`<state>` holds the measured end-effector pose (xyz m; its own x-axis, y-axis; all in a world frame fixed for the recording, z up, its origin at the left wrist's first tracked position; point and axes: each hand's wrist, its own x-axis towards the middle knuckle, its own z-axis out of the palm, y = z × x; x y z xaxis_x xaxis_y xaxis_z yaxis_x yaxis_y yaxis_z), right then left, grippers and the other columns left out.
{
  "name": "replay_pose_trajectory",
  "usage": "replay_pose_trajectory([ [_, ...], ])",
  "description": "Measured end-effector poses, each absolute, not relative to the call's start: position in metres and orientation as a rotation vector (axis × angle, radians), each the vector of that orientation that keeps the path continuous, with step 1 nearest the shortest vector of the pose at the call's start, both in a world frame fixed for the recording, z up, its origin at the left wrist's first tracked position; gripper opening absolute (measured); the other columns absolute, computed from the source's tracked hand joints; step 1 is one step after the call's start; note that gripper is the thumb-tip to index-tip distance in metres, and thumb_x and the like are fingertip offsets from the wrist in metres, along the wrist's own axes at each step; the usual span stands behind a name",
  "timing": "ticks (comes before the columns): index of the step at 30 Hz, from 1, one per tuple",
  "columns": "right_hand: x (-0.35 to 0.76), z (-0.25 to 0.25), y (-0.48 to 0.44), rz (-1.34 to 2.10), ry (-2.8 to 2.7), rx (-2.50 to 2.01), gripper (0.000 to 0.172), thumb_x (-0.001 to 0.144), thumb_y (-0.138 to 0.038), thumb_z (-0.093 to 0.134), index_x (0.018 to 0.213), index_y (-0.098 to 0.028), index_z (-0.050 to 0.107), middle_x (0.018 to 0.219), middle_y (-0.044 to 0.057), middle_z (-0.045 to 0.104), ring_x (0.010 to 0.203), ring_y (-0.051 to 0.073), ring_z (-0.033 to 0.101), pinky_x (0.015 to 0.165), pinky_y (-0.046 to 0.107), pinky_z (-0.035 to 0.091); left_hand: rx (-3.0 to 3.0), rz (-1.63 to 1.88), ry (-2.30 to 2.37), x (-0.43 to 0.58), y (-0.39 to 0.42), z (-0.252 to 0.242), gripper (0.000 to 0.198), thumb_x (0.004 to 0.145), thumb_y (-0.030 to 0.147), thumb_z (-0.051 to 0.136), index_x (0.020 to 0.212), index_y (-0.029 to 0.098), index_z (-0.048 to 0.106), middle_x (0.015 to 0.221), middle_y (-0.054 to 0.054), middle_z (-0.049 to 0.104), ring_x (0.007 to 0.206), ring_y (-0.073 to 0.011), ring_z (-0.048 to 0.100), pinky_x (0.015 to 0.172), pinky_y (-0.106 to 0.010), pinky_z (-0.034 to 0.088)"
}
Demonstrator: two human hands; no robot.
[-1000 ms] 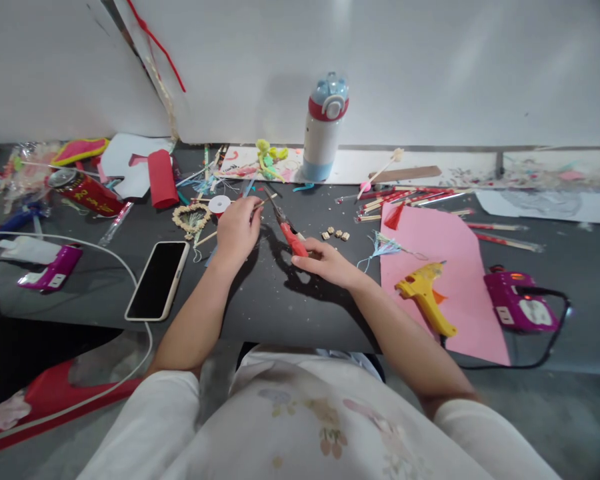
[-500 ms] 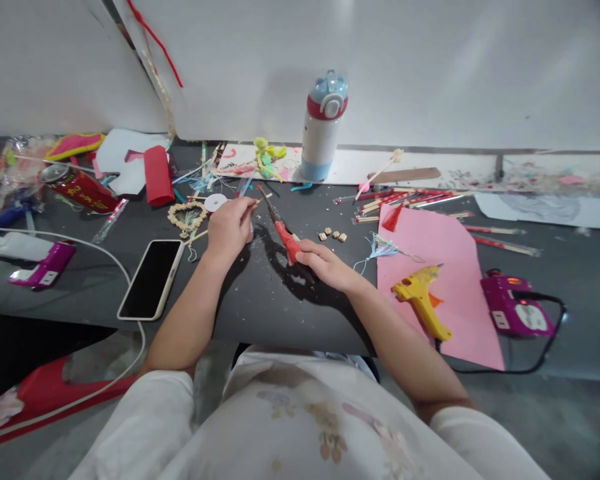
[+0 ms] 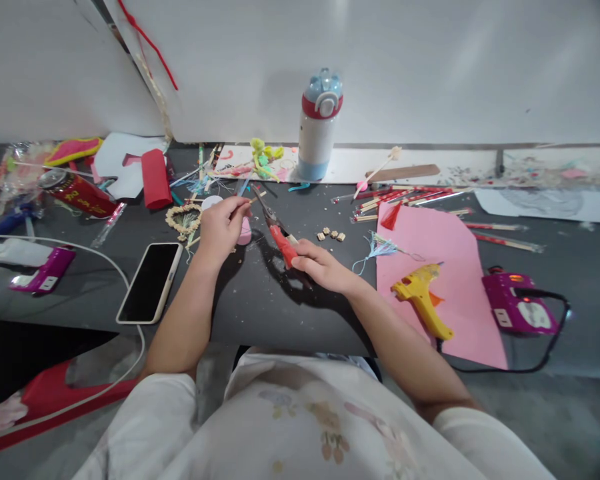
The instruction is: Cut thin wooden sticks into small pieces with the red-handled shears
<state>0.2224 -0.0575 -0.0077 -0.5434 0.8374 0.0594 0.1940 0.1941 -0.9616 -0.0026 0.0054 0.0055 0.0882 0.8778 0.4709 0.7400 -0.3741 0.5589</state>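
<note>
Closed in a pinch, my left hand holds a thin wooden stick whose tip points right. My right hand is wrapped round the red handles of a pair of pliers. The jaws of the pliers reach up and left, close by the stick's tip; whether they touch it I cannot tell. A pink round object lies beneath my left fingers, partly hidden. To the right of the pliers lie several small wooden pieces. Left of my left hand is a heart-shaped piece edged with beige bits.
A water bottle stands at the back. On the right, a yellow glue gun rests on pink paper, beside a purple power box. A phone, a cable and a red can lie left.
The view has shifted slightly. My left hand has moved a little left, uncovering more of the pink round object. Both hands keep their holds.
</note>
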Motion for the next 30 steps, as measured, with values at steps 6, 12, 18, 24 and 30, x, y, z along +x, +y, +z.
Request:
replay_pose_trajectory([
  [6, 0.2234, -0.0047, -0.0587, 1.307, -1.94, -0.927, 0.021, 0.086, -0.033, 0.045, 0.08, -0.018, 0.057, 0.078, 0.0, 0.041, 0.08, 0.014, 0.043, 0.08, 0.03, 0.034, 2.193, 1.214, 1.603, -0.0027, 0.0062, 0.0058, 0.023, 0.087, 0.032, 0.05, 0.088, 0.018, 0.068, 0.073, -0.002, 0.068, 0.069, -0.0124, 0.062, 0.067, -0.023, 0.044],
  [12, 0.223, -0.006, -0.0587, 1.276, -1.962, -0.927, 0.021, 0.087, -0.034, 0.045, 0.081, -0.017, 0.057, 0.078, 0.0, 0.04, 0.081, 0.014, 0.043, 0.079, 0.029, 0.034, 2.217, 1.22, 1.603, -0.0026, 0.0056, 0.0065, 0.023, 0.087, 0.032, 0.05, 0.088, 0.018, 0.068, 0.073, -0.002, 0.069, 0.068, -0.0118, 0.062, 0.065, -0.021, 0.044],
  [18, 0.2235, -0.0078, -0.0584, 1.306, -1.91, -0.93, 0.02, 0.087, -0.031, 0.044, 0.082, -0.018, 0.058, 0.079, 0.001, 0.042, 0.08, 0.014, 0.044, 0.08, 0.03, 0.035, 2.227, 1.257, 1.57, -0.0017, 0.0044, 0.0083, 0.022, 0.087, 0.031, 0.051, 0.089, 0.017, 0.068, 0.071, -0.002, 0.069, 0.066, -0.0111, 0.062, 0.063, -0.021, 0.045],
  [24, 0.222, -0.0101, -0.0573, 1.31, -1.894, -0.927, 0.023, 0.087, -0.033, 0.043, 0.08, -0.017, 0.058, 0.08, 0.001, 0.043, 0.08, 0.014, 0.045, 0.08, 0.031, 0.035, 2.19, 1.285, 1.574, -0.0019, 0.0047, 0.0051, 0.023, 0.086, 0.032, 0.052, 0.096, 0.018, 0.068, 0.078, -0.002, 0.071, 0.072, -0.0122, 0.065, 0.071, -0.024, 0.049],
  [30, 0.2212, -0.0089, -0.06, 1.376, -1.809, -0.975, 0.015, 0.085, -0.034, 0.048, 0.087, -0.019, 0.05, 0.084, 0.0, 0.046, 0.083, 0.014, 0.044, 0.079, 0.03, 0.034, 2.257, 1.165, 1.655, -0.0007, 0.0032, 0.0031, 0.027, 0.088, 0.034, 0.049, 0.101, 0.018, 0.067, 0.085, -0.004, 0.071, 0.078, -0.0139, 0.066, 0.074, -0.026, 0.048],
])
